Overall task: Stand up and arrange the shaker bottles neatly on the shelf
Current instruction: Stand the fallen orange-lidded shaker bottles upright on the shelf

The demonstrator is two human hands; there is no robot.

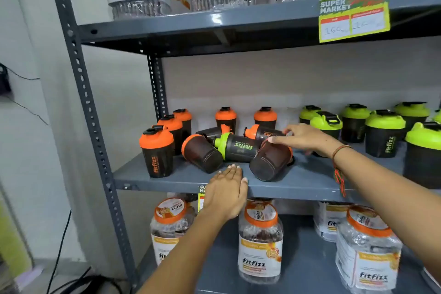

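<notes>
While the right hand (307, 137) is reaching over the toppled shaker bottles (235, 148) mid-shelf (310, 180), fingers spread and gripping nothing, and the left hand (226, 192) is resting flat-open on the edge, a nudge risks rolling one off.

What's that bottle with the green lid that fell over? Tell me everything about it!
The green-lidded shaker bottle lies on its side in the middle of the grey shelf, lid pointing left. Its body looks like dark, smoky plastic with green "fitfizz" lettering, and the lime-green lid has a spout. It sits among tipped-over orange-lidded shakers, pressed against them. The right hand reaches over nearby; the left hand rests flat on the shelf edge in front of it.
</notes>
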